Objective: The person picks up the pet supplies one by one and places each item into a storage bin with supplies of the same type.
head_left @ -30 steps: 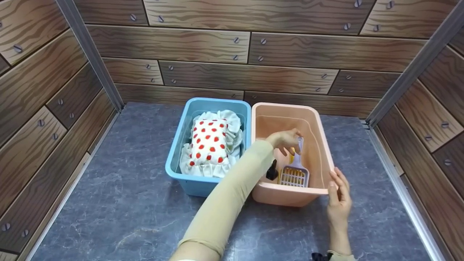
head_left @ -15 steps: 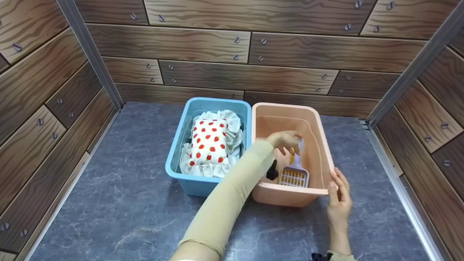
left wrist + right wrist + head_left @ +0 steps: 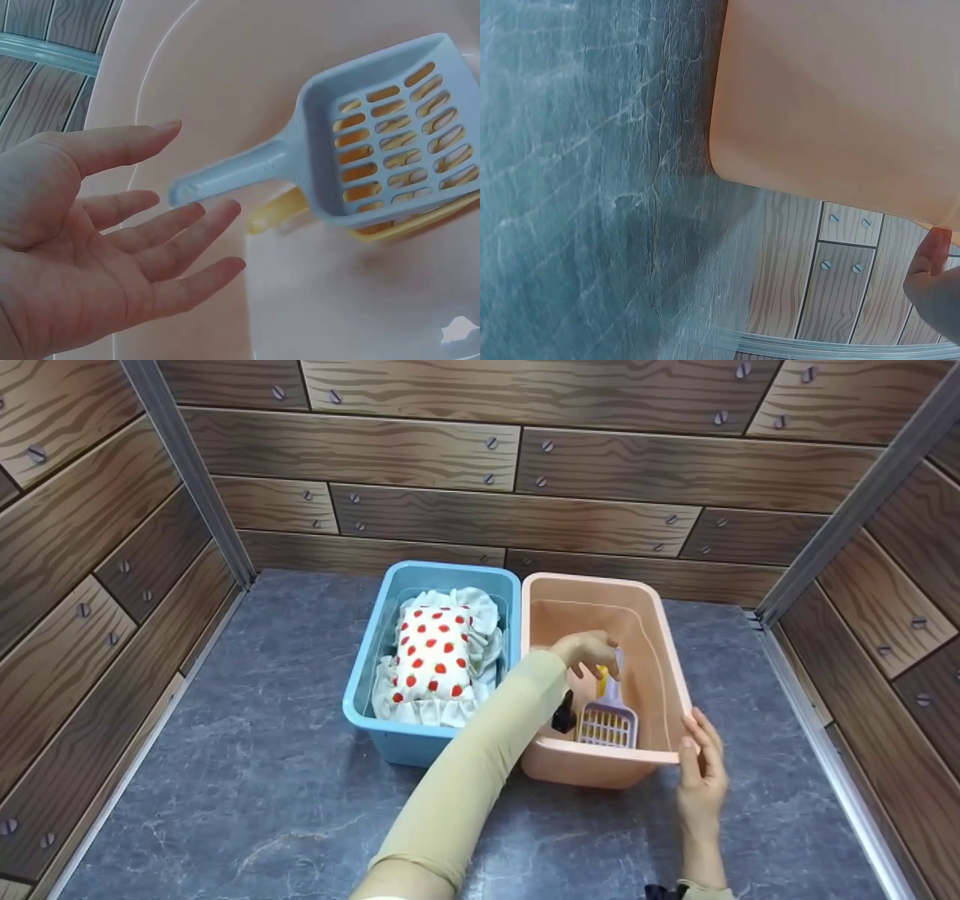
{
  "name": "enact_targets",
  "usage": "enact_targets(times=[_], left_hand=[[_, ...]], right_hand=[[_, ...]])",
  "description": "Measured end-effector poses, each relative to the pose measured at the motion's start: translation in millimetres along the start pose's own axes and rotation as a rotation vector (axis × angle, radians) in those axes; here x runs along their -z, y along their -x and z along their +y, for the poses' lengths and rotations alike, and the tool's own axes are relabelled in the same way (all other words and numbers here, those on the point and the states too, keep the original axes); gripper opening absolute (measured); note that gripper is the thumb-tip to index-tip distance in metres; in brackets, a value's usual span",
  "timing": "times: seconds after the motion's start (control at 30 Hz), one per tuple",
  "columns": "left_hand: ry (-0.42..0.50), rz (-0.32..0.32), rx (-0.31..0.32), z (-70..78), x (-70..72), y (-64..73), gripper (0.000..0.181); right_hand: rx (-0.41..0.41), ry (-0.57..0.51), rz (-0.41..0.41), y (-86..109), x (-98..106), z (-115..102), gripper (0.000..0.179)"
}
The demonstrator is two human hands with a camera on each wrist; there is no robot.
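Note:
My left hand (image 3: pixel 591 651) is inside the peach-coloured bin (image 3: pixel 581 767). In the left wrist view its fingers are spread, with the handle end of a pale lilac litter scoop (image 3: pixel 319 139) just beyond the thumb and overlapping the fingertips. The slotted scoop lies over a yellow scoop (image 3: pixel 279 211), whose handle pokes out beneath it. My right hand (image 3: pixel 703 761) holds the near right corner of the bin's rim between thumb and fingers. Only part of that hand shows at the edge of the right wrist view, beside the bin's outer wall (image 3: pixel 840 97).
A blue bin (image 3: pixel 416 746) stands against the peach one on its left. In it lies a white ruffled cloth thing (image 3: pixel 431 652) with red strawberries. Both bins rest on a dark marbled floor (image 3: pixel 225 780), with wood-patterned walls (image 3: pixel 420 457) at the back and sides.
The lilac scoop's handle has shifted slightly left and down under my left hand, and more yellow shows beside it. My right hand has kept its place on the rim.

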State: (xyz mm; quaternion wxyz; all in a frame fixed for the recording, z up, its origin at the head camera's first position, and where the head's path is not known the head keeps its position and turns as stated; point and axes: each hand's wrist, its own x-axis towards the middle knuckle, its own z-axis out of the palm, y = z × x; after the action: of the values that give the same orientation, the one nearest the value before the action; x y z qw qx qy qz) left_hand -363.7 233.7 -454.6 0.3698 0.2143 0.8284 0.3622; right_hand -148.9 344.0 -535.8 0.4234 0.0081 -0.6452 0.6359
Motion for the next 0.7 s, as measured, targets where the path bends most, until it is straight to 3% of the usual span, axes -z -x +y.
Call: enact_targets(times=[0.2,0.37,0.7], left_hand=[[0.001,0.023,0.009,0.2,0.8,2.2,0.074],[0.027,0.042,0.006,1.7,1.8,3.9,0.074],[0.195,0.093,-0.078,1.8,4.6,1.2,0.07]], right_hand=[[-0.036,-0.018,0.019,-0.4,-0.7,0.1,0.028],[0.005,-0.018,-0.01,-1.5,1.0,1.6,0.029],[-0.003,0.011,0.001,-0.9,1.2,2.6,0.029]])
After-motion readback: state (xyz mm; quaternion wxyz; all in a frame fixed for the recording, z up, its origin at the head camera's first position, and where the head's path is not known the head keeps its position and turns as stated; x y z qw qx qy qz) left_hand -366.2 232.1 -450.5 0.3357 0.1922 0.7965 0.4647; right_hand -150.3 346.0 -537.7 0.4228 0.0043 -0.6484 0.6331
